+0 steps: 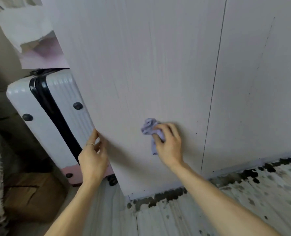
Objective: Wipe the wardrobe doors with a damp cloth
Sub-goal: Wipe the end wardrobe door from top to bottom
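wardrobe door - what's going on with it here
A person wipes the lower part of the wardrobe door with a crumpled lilac cloth gripped in the right hand. The left hand holds the door's free edge with its fingers, steadying it. A white suitcase stands just beyond that edge.

Left door: top cut off by upper edge. Right door: top and right side outside picture. Cloth: near part covered by fingers of right hand. Suitcase: right side hidden behind left door, lower part behind left hand. Both forearms cut by near edge. Box, near left: dim, blurred. White fabric, far left: blurred, cut by edge.
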Available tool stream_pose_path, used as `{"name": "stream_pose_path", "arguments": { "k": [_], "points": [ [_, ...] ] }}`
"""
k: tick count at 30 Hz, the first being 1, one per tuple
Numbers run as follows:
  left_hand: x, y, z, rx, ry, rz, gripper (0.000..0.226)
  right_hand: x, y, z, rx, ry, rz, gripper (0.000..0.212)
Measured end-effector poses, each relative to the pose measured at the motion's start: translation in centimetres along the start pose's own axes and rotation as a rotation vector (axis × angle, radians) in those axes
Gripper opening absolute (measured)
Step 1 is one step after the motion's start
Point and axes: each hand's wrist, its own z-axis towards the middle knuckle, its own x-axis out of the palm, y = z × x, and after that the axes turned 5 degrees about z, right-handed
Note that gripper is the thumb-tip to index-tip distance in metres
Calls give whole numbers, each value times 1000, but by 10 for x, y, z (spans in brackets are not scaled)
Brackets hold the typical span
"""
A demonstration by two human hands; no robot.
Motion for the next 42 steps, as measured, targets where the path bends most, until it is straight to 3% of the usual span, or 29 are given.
{"name": "stream_pose_path", "arguments": {
  "k": [5, 10, 12, 15, 18, 21, 23, 26, 28, 31, 36, 39, 42],
  "points": [
    [0, 1, 6, -61, -42, -99, 45, -69, -54, 30, 368, -310, 17, 26],
    [-10, 4, 18, -63, 43, -111, 43, -50, -43, 33, 590, -619, 173, 25],
    [-17, 15, 21, -112, 97, -108, 37, -19, -21, 12, 513, -496, 158, 25],
    [-25, 35, 21, -175, 201, -156, 21, 34, 17, -26, 194, -152, 114, 22],
    [-38, 38, 24, -170, 394, -77, 52, 80, 40, -49, -34, 109, 81, 22],
    [-44, 40, 32, -160, 434, -33, 62, 93, 43, -57, -165, 251, 10, 20],
    [-42, 40, 29, -144, 425, -19, 63, 75, 32, -51, -143, 256, -7, 21],
    [-32, 39, 13, -116, 312, -23, 56, 22, -1, -31, -18, 127, -83, 22],
    [-21, 37, 0, -113, 216, -37, 49, -20, -27, -15, 134, 7, -152, 20],
    [-4, 34, -19, -144, 114, -58, 57, -63, -60, 5, 403, -186, -125, 17],
    [10, 27, -32, -164, 72, -79, 61, -56, -62, 7, 570, -419, 1, 21],
    [13, 33, -34, -175, 93, -115, 58, -4, -32, -32, 524, -333, 88, 25],
    [13, 46, -34, -190, 146, -148, 57, 55, 0, -81, 372, 43, 144, 24]
  ]
}}
